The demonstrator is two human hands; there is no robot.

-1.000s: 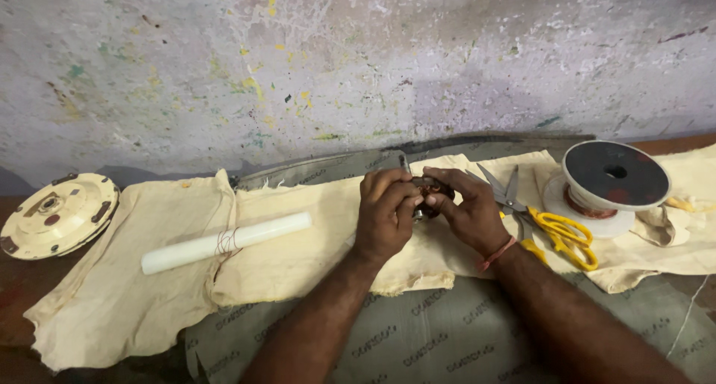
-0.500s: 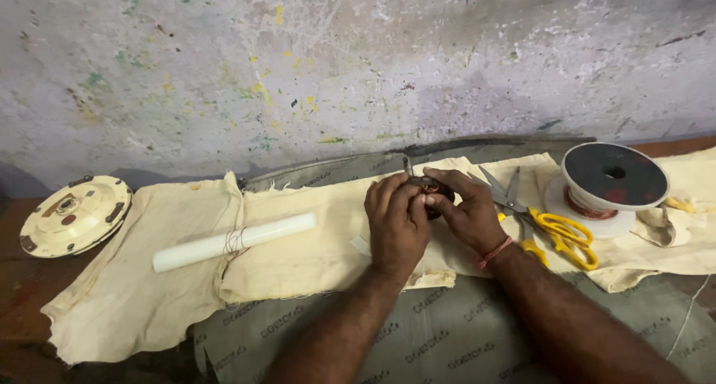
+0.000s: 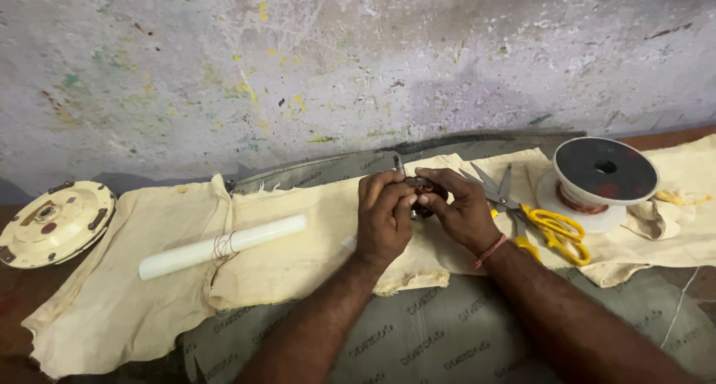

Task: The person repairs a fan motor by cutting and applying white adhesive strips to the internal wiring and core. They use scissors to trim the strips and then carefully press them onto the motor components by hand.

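Head view: your hands have stayed put over the last second; only the camera has drifted, sliding the round metal cover [image 3: 54,224] toward the left edge. Your left hand [image 3: 384,218] and right hand [image 3: 455,209] both pinch a small dark coil piece [image 3: 422,196] above the cream cloth [image 3: 298,257] on the desk. Yellow-handled scissors [image 3: 541,224] and the wire spool [image 3: 603,179] lie just right, untouched; work continues in place.

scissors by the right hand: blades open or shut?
Open. The yellow-handled scissors lie flat on the cream cloth, the two blade tips spread in a V pointing toward the wall, beside the right hand.
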